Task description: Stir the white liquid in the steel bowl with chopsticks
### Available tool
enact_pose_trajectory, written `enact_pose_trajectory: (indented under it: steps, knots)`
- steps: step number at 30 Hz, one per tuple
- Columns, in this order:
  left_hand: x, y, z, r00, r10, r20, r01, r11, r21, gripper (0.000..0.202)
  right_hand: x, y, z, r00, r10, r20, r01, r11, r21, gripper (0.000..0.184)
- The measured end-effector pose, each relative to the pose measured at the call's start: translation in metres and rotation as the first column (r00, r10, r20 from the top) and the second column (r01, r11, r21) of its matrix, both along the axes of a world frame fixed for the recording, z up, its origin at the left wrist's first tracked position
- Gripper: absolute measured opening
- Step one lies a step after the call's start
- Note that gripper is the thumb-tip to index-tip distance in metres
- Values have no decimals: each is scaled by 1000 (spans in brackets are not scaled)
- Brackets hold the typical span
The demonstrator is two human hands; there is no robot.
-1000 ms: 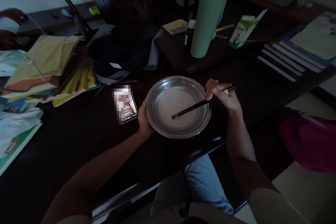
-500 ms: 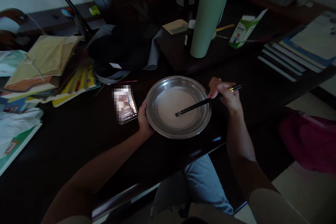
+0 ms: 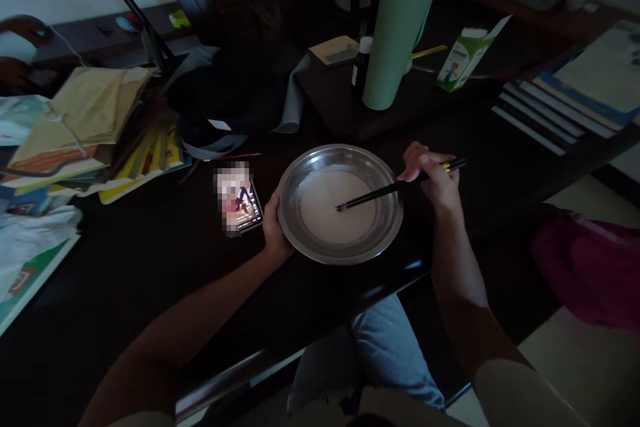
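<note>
A shiny metal bowl (image 3: 287, 233) stands on the dark table, with a smooth whitish liquid (image 3: 325, 220) in its bottom. My left hand (image 3: 275, 227) grips the bowl's left side; its fingers run underneath and are partly hidden. Over the right rim, my right hand (image 3: 433, 173) is closed around a pair of black chopsticks (image 3: 375, 194) with gold bands near the top. The chopsticks slant down to the left, tips together at the middle of the liquid. Whether the tips dip in or only touch the surface I cannot tell.
Left of the bowl lies a lit phone (image 3: 243, 203). Behind stand a tall green thermos (image 3: 403, 27), a small dark bottle (image 3: 360, 70) and a green-white carton (image 3: 461, 61). Books (image 3: 565, 107) are stacked at right, papers and envelopes (image 3: 95, 107) at left, a black bag (image 3: 235, 87) between.
My right hand has shifted slightly to the right and up with the chopsticks, and their tips sit a little higher in the bowl. The left hand and bowl stay put.
</note>
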State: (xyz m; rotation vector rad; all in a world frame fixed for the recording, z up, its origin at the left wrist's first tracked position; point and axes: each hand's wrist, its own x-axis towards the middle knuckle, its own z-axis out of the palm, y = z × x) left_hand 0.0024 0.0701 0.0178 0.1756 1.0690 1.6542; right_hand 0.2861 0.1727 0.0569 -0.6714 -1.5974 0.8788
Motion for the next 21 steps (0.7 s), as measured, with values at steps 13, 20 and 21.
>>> enact_pose_trajectory:
  steps: [13, 20, 21]
  knots:
    - [-1, 0, -2, 999, -29, -33, 30, 999, 25, 26, -4, -1, 5, 986, 17, 163, -11, 999, -38, 38]
    - [2, -1, 4, 1000, -24, -8, 24, 1000, 3, 25, -2, -3, 6, 981, 128, 149, -123, 991, -48, 44]
    - [2, -1, 5, 1000, -23, -12, 23, 1000, 5, 24, -3, -3, 8, 968, 173, 183, -166, 985, -55, 41]
